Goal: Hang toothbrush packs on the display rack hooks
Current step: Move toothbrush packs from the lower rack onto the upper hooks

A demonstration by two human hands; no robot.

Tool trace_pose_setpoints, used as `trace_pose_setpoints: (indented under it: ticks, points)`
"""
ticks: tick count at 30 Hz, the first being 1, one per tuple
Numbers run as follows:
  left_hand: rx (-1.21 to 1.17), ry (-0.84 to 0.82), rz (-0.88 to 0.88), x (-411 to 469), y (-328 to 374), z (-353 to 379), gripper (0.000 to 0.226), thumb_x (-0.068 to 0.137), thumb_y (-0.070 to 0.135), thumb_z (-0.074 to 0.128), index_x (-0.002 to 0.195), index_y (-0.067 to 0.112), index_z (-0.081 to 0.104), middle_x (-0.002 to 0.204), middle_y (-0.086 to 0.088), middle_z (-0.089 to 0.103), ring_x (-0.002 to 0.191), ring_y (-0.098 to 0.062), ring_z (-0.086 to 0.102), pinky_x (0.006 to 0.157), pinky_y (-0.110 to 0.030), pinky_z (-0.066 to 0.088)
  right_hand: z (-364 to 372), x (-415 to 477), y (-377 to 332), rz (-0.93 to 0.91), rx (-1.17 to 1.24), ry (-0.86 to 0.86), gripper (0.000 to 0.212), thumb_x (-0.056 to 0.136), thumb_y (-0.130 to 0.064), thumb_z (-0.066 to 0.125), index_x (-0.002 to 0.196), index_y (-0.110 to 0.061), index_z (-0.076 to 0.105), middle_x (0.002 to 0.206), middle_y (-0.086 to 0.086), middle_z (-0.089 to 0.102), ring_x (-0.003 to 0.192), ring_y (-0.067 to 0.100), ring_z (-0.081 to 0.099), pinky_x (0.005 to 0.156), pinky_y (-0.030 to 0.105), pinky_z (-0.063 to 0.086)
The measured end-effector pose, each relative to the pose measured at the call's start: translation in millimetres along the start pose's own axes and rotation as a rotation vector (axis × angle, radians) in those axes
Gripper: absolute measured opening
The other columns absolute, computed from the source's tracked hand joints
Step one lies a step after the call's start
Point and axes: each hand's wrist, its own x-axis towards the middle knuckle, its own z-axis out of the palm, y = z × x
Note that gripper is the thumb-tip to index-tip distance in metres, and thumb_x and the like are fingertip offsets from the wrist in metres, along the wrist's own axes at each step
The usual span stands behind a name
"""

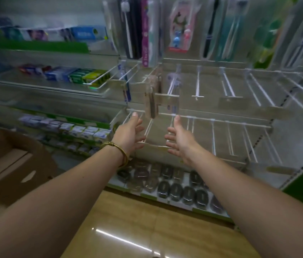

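Both my hands reach toward the display rack with fingers straight and nothing in them. My left hand and my right hand hover palms facing each other, just below a toothbrush pack that hangs on a white hook in the middle row. Neither hand touches the pack. The middle row hooks to its right are bare, and so are the lower row hooks. Several toothbrush packs hang in the top row. The view is blurred.
A brown cardboard box sits at the left, beside my left forearm. Shelves with toothpaste boxes run along the left. Dark packaged items fill the bottom shelf under the hooks. The floor is glossy tan tile.
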Motion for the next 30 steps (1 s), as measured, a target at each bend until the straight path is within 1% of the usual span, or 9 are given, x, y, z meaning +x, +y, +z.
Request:
trace_pose_setpoints:
  ticks: [5,8,13,15,19,21,24,26,30]
  points:
    - [0.043,-0.013,0.02,69,-4,-25,0.057,0.105,0.049,0.033,0.149,0.015,0.042,0.151,-0.006,0.047,0.129,-0.028,0.052,0.099,-0.04,0.044,29,67,4,0.015,0.051,0.017,0.079,0.093,-0.072,0.028,0.15,-0.019,0.041,0.149,0.01,0.048,0.132,0.028,0.05,0.111,0.047,0.041]
    - [0.057,-0.036,0.004,112,-5,-32,0.054,0.105,0.048,0.036,0.145,0.014,0.047,0.139,-0.004,0.055,0.116,-0.022,0.058,0.095,-0.037,0.045,37,109,3,0.011,0.056,0.016,0.076,0.095,-0.069,0.025,0.151,-0.02,0.039,0.15,0.007,0.048,0.135,0.028,0.048,0.114,0.048,0.037]
    - [0.126,0.013,0.003,179,-12,-43,0.037,0.1,0.052,0.045,0.113,0.023,0.064,0.11,0.004,0.066,0.109,-0.023,0.063,0.106,-0.05,0.047,46,165,5,0.026,0.055,0.076,0.076,0.091,-0.073,0.031,0.141,-0.018,0.05,0.147,0.006,0.052,0.132,0.029,0.051,0.114,0.047,0.038]
    - [0.09,0.018,-0.02,195,-12,-43,0.043,0.101,0.048,0.046,0.13,0.019,0.059,0.116,0.005,0.061,0.111,-0.022,0.061,0.107,-0.046,0.045,50,179,7,0.005,0.01,0.133,0.072,0.087,-0.079,0.033,0.126,-0.025,0.06,0.139,0.002,0.058,0.126,0.028,0.055,0.112,0.049,0.04]
    - [0.126,-0.003,0.008,216,-11,-41,0.046,0.101,0.046,0.048,0.14,0.021,0.052,0.122,0.003,0.058,0.113,-0.022,0.06,0.109,-0.047,0.043,54,207,8,-0.036,-0.059,0.184,0.073,0.087,-0.078,0.034,0.131,-0.026,0.059,0.122,-0.008,0.061,0.12,0.023,0.057,0.111,0.05,0.039]
    - [0.161,-0.014,0.043,227,-10,-42,0.042,0.101,0.046,0.049,0.135,0.024,0.054,0.125,0.003,0.058,0.113,-0.022,0.06,0.107,-0.048,0.044,56,219,6,-0.048,-0.081,0.221,0.073,0.078,-0.082,0.037,0.111,-0.023,0.065,0.118,-0.001,0.064,0.119,0.028,0.058,0.11,0.051,0.04]
    - [0.201,-0.038,0.092,248,-9,-42,0.044,0.101,0.045,0.05,0.139,0.024,0.051,0.13,0.006,0.056,0.115,-0.017,0.058,0.103,-0.042,0.047,58,238,3,-0.079,-0.111,0.313,0.11,0.054,-0.094,0.032,0.111,-0.005,0.061,0.131,0.013,0.062,0.122,0.035,0.057,0.11,0.053,0.039]
    - [0.221,-0.054,0.146,264,-10,-43,0.054,0.096,0.052,0.052,0.144,0.026,0.048,0.137,0.006,0.055,0.121,-0.017,0.055,0.106,-0.04,0.044,60,247,-1,-0.122,-0.139,0.338,0.103,0.062,-0.093,0.034,0.104,-0.004,0.061,0.127,0.015,0.063,0.118,0.035,0.059,0.108,0.054,0.041]
    - [0.296,-0.08,0.274,299,-18,-42,0.074,0.08,0.069,0.051,0.145,0.035,0.045,0.149,0.004,0.049,0.134,-0.02,0.048,0.115,-0.047,0.036,66,272,-2,-0.328,-0.13,0.417,0.07,0.089,-0.073,0.044,0.142,-0.028,0.052,0.145,0.001,0.054,0.13,0.02,0.05,0.118,0.042,0.031]
